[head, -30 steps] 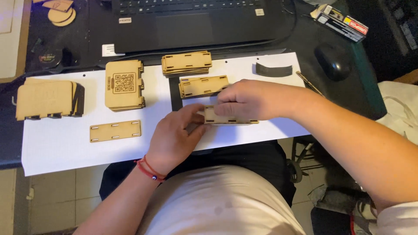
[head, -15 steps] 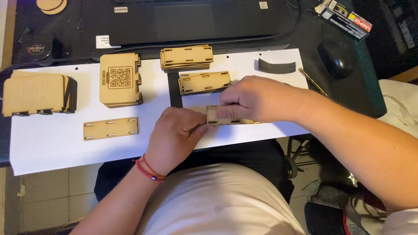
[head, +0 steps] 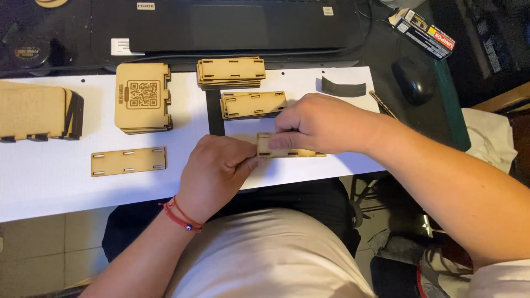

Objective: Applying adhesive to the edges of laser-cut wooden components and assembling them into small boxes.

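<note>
Both the left hand (head: 212, 174) and the right hand (head: 320, 124) pinch a flat rectangular slotted plywood panel (head: 287, 150) over the white paper sheet (head: 49, 182).

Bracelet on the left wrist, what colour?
Red, a thin cord bracelet with a small dark bead, on the left hand; head view.

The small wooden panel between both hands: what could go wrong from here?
1. The small wooden panel is pinched at its left end by the left hand and from above by the right hand; it looks thin, so twisting could snap it.
2. It sits near the front edge of the white sheet; if released, it might slide off onto the lap.
</note>
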